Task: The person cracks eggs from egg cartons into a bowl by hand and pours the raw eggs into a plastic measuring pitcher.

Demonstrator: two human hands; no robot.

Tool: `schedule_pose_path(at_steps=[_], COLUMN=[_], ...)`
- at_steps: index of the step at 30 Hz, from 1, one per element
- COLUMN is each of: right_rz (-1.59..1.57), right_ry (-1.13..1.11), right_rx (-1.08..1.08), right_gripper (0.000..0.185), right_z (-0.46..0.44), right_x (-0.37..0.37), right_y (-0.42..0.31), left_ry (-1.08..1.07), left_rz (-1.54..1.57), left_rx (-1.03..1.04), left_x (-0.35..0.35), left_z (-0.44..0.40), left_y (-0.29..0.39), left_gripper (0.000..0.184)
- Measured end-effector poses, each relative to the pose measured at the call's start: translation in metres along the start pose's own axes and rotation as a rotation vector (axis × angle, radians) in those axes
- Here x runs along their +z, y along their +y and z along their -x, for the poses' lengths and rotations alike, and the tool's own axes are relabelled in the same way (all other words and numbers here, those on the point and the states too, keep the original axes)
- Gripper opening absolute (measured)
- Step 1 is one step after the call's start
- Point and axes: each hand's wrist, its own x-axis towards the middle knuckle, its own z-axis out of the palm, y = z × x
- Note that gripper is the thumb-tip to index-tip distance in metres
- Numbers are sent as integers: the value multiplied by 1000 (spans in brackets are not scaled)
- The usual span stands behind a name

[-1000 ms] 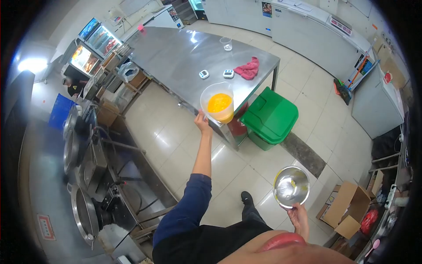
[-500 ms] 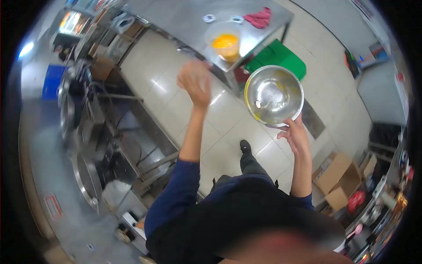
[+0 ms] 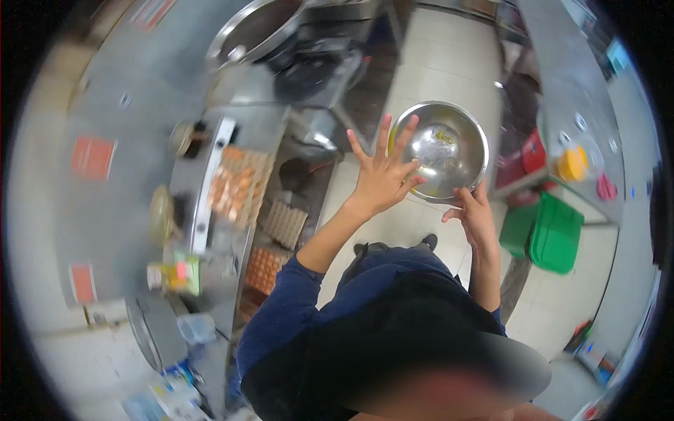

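Right hand [image 3: 477, 219] closed on the near rim of a steel bowl [image 3: 455, 156], thumb at the edge; left hand [image 3: 380, 181] empty, fingers spread wide. Holding the bowl well likely calls for a firm pinch and a level mouth, since the weight hangs from one side (yellow residue [image 3: 442, 133] streaks the inside and could make the rim slick). The bowl lies just beyond the right hand's grip, its inside facing the camera. The left fingers overlap its left rim in view; whether they touch it, I cannot tell. Well to the left of the grip, brown eggs [image 3: 237, 184] sit in a tray; to the right stands a green bin [image 3: 556, 235].
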Motion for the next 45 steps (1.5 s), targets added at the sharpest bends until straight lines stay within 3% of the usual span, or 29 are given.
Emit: schedule_pose_path(at_steps=[3, 6, 8, 10, 12, 17, 27, 34, 36, 37, 41, 45], right_rz=[43, 118, 166, 237, 271, 325, 305, 258, 306, 306, 342, 366], right_ry=[-142, -294, -359, -435, -483, -587, -612, -737, -653, -665, -619, -664], right_rx=[87, 157, 211, 187, 201, 296, 358, 192, 87, 90, 99, 236], right_gripper=[68, 68, 68, 68, 68, 66, 62, 70, 68, 68, 66, 58], right_z=[-1, 1, 5, 11, 17, 24, -21, -128, -160, -175, -223, -248], right_x=[69, 135, 193, 222, 250, 305, 377, 466, 488, 496, 513, 516], right_y=[29, 57, 75, 102, 125, 151, 194, 236, 244, 244, 239, 225], left_ry=[64, -13, 145, 149, 15, 44, 132, 219, 156, 52, -144, 44], left_rz=[-81, -168, -154, -173, -138, -133, -176, -150, 27, -27, -10, 172], left_rx=[-179, -359, -367, -455, -541, -682, -660, -679, -846, -941, -1178, -1277], left_x=[-33, -68, -83, -89, -97, -123, -139, -119, -97, -70, 2, -36], left_z=[77, 141, 183, 225, 260, 319, 360, 375, 391, 404, 441, 438], left_y=[-43, -83, -118, -128, -134, -151, -222, -369, -410, -432, -465, -436], left_gripper=[39, 37, 36, 37, 38, 41, 41, 34, 43, 54, 65, 51])
